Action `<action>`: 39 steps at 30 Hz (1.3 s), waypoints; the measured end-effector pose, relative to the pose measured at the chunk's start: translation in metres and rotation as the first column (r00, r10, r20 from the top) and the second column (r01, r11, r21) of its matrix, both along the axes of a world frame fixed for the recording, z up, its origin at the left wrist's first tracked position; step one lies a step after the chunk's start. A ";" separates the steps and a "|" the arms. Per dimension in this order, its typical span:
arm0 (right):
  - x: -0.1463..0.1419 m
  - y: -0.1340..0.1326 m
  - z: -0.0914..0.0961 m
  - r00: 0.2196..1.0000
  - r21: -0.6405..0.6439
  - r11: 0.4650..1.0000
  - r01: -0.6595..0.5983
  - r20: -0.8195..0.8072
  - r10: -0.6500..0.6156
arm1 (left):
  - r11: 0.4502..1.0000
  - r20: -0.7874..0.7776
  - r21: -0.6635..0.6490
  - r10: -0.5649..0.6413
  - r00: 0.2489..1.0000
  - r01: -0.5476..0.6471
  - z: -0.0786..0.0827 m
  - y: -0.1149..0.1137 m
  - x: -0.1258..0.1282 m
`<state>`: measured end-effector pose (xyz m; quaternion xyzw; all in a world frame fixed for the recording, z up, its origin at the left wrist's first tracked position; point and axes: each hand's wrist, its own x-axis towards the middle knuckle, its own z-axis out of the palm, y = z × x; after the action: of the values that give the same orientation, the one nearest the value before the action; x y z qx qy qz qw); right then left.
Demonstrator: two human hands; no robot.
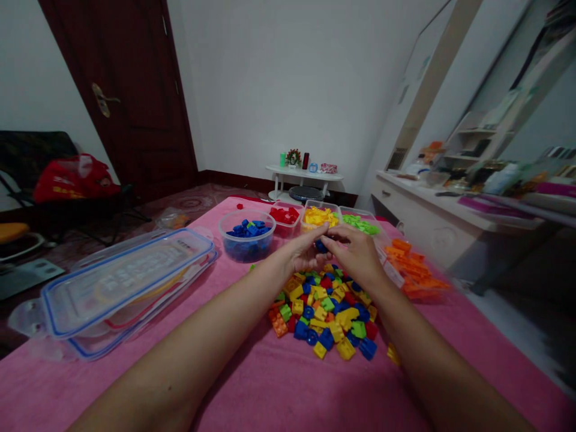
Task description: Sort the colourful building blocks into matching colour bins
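Observation:
Above the far side of a mixed pile of toy building bricks [328, 312], my two hands meet. Between them is a dark blue brick [320, 246], partly covered by fingers. My left hand [310, 252] is curled around it with the palm turned up. From the other side, my right hand [357, 249] pinches the same brick. Just behind the hands stand a box of yellow bricks [320, 215], a box of red bricks [284, 216] and a box of green bricks [360, 224]. A round tub [247, 246] with blue bricks is to the left.
A clear box of orange bricks [416, 270] stands at the right. Stacked clear lids [130, 282] with blue seals lie at the left on the pink cloth [252, 390]. One red brick [240, 206] lies near the far edge. A cluttered white desk [432, 198] stands beyond, at right.

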<state>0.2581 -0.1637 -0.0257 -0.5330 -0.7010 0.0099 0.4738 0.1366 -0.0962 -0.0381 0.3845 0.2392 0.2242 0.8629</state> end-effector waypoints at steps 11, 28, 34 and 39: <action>-0.008 0.001 -0.002 0.968 -0.180 0.980 -0.084 -0.247 0.038 | 0.585 -0.110 0.705 0.648 0.753 -0.401 0.040 0.033 -0.054; -0.074 -0.034 -0.025 0.739 -0.378 0.926 -0.016 0.619 0.266 | 0.122 -0.252 0.921 0.911 0.326 0.369 0.041 0.037 -0.075; -0.046 -0.025 0.000 0.642 -0.365 0.875 0.318 0.762 0.085 | 0.101 -0.201 0.947 0.928 0.315 0.307 0.047 0.030 -0.074; -0.068 -0.015 0.000 0.771 -0.387 0.913 0.130 0.618 0.152 | 0.064 -0.167 0.956 0.921 0.352 0.286 0.047 0.030 -0.071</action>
<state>0.1897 -0.1783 -0.0256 -0.5872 -0.8046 -0.0221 0.0862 0.0659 -0.0657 0.0088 0.7813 0.5248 0.3345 0.0477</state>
